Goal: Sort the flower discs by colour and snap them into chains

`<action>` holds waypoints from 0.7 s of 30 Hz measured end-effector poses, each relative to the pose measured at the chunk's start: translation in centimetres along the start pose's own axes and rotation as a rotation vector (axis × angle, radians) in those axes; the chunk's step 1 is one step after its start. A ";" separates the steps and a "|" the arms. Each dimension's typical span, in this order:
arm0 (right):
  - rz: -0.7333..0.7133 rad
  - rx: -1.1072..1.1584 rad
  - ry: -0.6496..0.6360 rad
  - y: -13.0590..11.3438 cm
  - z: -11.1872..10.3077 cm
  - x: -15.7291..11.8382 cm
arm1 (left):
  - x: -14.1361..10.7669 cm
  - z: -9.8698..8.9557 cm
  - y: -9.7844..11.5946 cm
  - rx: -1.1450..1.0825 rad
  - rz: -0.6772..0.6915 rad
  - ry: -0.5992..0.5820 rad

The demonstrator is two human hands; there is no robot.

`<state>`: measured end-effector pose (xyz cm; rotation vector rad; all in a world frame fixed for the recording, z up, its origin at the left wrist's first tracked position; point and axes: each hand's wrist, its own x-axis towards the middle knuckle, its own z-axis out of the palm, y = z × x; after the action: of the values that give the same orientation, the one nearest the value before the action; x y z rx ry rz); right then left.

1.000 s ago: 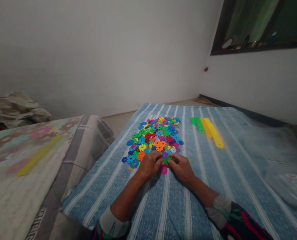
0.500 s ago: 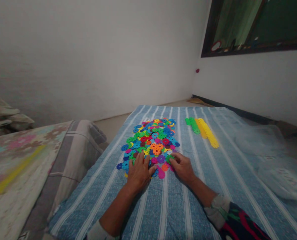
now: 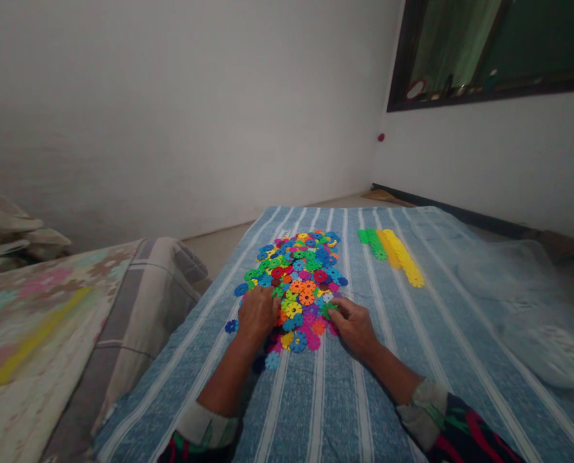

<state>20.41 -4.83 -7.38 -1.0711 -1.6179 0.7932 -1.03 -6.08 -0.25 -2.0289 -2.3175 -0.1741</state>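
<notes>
**The pile of discs (image 3: 306, 273) has spread toward the person**

Since the earlier frame, the left hand (image 3: 257, 315) has gone from spread fingers to a curl, and more discs lie at the near edge. Closest is a light blue disc (image 3: 272, 360), beside the left forearm on the striped cloth (image 3: 340, 411).

Beyond it, the left hand bends over the pile's left side — its fingertips are hidden, so I can't tell whether they grip anything. The right hand (image 3: 357, 326), at the right edge, has thumb and fingers closed on a green disc (image 3: 328, 310).

Clear plastic bags (image 3: 552, 347) lie to the right. Farther back, right of the pile, green strips (image 3: 376, 245) sit beside orange and yellow ones. Past the cloth stands a pale wall (image 3: 195, 116) — with a dark-framed window (image 3: 461, 51) at upper right.
</notes>
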 end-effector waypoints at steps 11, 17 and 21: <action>-0.034 0.015 0.018 1.0 -1.6 2.4 | 4.2 0.8 -2.4 -0.034 -0.066 -0.164; -0.036 -0.408 0.091 4.0 -8.6 11.0 | 4.4 1.8 -3.4 -0.113 -0.046 -0.071; -0.010 -0.763 0.005 5.9 -11.9 18.4 | 4.3 3.0 -4.1 -0.240 -0.030 0.042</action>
<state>31.36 14.32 -2.22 -1.5767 -1.9723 0.1377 -5.56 -1.97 -2.93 -2.0690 -2.4036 -0.5139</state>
